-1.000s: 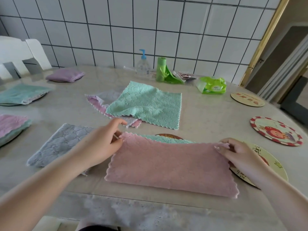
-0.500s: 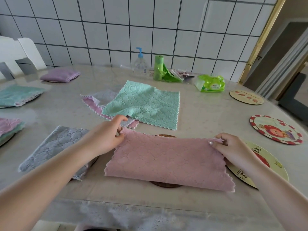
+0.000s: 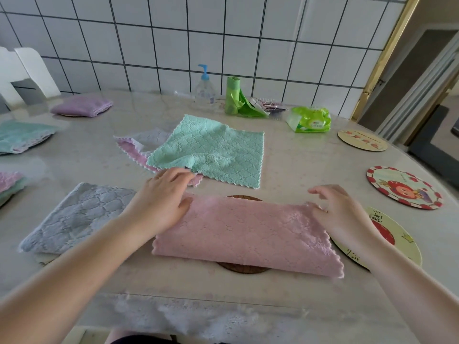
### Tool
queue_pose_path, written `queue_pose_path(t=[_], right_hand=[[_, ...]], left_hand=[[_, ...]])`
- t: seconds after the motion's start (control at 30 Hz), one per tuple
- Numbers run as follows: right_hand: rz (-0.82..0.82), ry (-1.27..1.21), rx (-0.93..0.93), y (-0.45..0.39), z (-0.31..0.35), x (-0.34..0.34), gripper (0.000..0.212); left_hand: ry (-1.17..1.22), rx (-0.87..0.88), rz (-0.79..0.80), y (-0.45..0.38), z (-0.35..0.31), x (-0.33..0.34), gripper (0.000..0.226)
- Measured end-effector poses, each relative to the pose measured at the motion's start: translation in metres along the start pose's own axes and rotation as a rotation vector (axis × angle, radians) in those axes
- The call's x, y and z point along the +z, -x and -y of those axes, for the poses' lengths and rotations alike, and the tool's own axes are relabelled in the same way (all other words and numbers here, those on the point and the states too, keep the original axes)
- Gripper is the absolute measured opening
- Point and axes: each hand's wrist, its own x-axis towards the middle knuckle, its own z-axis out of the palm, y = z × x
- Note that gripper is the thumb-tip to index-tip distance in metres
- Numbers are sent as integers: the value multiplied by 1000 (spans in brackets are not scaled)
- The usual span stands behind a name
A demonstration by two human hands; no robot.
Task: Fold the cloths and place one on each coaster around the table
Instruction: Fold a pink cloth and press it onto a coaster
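The pink cloth lies folded once into a long strip on the bench, draped across a dark coaster and directly under both hands. It looks light, soft and limp, with a napped surface likely to cling rather than slide; take it at the short ends or corners, since any unsupported span will sag. The left hand rests flat on the strip's left end, fingers extended and loosely spread, gripping nothing. The right hand sits over the right end, fingers relaxed and slightly apart, clamped on nothing visible.
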Motion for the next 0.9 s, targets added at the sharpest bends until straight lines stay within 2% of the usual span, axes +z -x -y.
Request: queue_pose_path(t=[0.07, 0.17, 0.27, 0.37, 0.43, 0.53, 0.77, 0.9], right_hand=[[62, 151, -125, 13, 25, 0, 47], [204, 200, -254, 31, 66, 15, 48], [250, 146, -312, 45, 84, 36, 47], [200, 175, -303, 55, 76, 49, 76], [179, 232, -281, 60, 67, 48, 85], [187, 269, -251, 67, 58, 41, 86], [186, 307, -174, 78, 33, 30, 84], [185, 328, -126, 83, 16, 26, 84]], left_hand=[[99, 56, 4, 9, -26, -5, 50], [217, 137, 114, 20, -67, 0, 47], [179, 111, 178, 26, -81, 18, 71], [107, 97, 170, 28, -76, 22, 67], [74, 97, 200, 34, -70, 26, 80], [40, 50, 244, 42, -56, 22, 84], [50, -5, 151, 57, -37, 25, 75], [48, -47, 157, 65, -31, 25, 67]])
